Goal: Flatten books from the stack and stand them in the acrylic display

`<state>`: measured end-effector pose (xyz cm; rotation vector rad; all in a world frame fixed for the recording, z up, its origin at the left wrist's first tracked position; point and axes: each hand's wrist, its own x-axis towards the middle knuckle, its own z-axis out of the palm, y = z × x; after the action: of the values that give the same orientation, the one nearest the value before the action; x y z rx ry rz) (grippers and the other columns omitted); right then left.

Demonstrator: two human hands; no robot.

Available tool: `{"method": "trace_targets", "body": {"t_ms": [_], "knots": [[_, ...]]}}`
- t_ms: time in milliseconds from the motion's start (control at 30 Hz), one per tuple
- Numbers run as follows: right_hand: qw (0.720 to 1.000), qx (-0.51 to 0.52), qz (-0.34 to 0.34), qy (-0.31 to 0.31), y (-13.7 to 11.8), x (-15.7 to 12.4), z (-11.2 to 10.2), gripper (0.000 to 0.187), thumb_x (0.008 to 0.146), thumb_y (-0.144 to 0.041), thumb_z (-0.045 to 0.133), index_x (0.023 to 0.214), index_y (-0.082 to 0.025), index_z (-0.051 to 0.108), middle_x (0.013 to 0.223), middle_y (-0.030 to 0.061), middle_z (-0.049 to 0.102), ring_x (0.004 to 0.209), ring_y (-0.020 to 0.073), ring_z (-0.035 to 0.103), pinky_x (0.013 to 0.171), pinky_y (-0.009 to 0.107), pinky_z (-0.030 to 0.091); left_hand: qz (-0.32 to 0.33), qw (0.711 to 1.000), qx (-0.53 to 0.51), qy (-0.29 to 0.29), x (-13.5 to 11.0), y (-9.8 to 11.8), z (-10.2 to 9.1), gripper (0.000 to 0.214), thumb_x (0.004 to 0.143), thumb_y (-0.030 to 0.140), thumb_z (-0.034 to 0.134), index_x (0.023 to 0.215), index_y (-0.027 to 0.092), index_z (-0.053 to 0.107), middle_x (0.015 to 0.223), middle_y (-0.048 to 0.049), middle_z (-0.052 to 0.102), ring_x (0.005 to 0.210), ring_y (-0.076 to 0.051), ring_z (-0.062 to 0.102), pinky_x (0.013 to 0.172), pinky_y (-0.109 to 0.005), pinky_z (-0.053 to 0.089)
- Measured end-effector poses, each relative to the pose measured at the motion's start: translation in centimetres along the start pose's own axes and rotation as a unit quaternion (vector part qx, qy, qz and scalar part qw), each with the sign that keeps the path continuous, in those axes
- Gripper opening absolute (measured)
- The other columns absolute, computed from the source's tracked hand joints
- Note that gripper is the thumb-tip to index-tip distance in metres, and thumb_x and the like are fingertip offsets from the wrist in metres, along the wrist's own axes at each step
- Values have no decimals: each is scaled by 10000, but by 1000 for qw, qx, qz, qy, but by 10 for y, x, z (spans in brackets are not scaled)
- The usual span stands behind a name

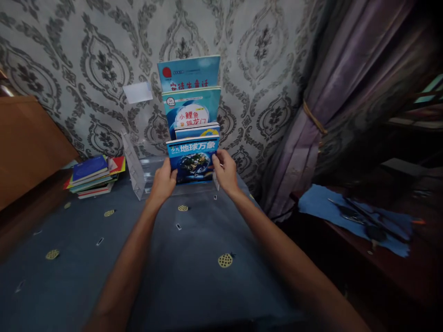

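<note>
Earth-cover bk (194,162) held both sides, at front of clear rack (132,167).
L hand (164,182) grips its left edge, R hand (226,171) its right; other bks (192,107) upright behind, bk pile (92,176) on table (187,272) to left.

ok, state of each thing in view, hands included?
left hand: holding the globe book by its left edge
right hand: holding its right edge
globe book: closed, standing, cover showing
rear books: standing, overlapping, tops stepped
clear rack: standing, books at its right side
pile: lying flat, edges uneven
curtain: tied back
blue cloth: spread, items on top
</note>
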<state>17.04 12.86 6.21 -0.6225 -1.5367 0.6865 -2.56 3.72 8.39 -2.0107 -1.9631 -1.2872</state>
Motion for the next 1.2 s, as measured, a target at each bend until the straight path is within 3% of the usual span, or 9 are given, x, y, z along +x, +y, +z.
{"method": "trace_targets", "body": {"t_ms": [167,300,667,833,967,1067,1200], "knots": [[999,11,-40,9,-9,19,-7,343,972,-567,510,1054,-245,594,992,59,707,878,216,683,757,385,634,9,999,-13,32,10,14,-2,339,922,165,491,1257,210,507,1021,-85,683,994,-285,672,919,-455,523],[1000,-13,-15,1,-8,21,-10,319,979,-544,496,1056,-251,598,993,59,701,861,212,678,741,380,631,-2,1000,8,14,12,19,-1,316,928,168,488,1242,197,501,969,-76,668,971,-288,667,914,-449,514],[996,-55,53,-35,11,19,-15,320,969,-522,483,1060,-242,609,998,72,691,911,235,663,729,372,621,-39,996,64,-41,13,10,18,280,937,153,474,1215,132,508,1007,-127,684,1003,-325,665,912,-471,519],[996,-59,49,-46,17,17,-16,269,964,-430,474,1064,-230,623,991,75,682,869,234,657,728,392,604,-48,996,61,-42,11,6,27,242,944,152,493,1182,123,527,1084,-157,677,1087,-328,652,948,-453,503],[986,-162,15,-49,19,18,-22,236,959,-353,454,1013,-210,633,980,88,681,915,258,650,812,416,564,-45,994,93,-38,9,2,31,203,964,180,494,1161,154,534,1126,-145,684,1093,-302,654,940,-420,501],[957,-282,-10,-75,23,22,-29,169,911,-293,507,925,-200,647,978,113,683,954,282,633,886,431,518,-59,985,151,-52,8,2,33,176,985,221,485,1138,168,552,1108,-138,705,1064,-298,673,905,-390,505],[933,-339,-10,-119,28,26,-36,127,854,-229,551,918,-204,657,950,107,704,900,277,638,823,401,512,-92,969,206,-101,6,6,34,222,1008,278,468,1160,150,567,1082,-170,729,1017,-314,705,858,-383,511]]}}
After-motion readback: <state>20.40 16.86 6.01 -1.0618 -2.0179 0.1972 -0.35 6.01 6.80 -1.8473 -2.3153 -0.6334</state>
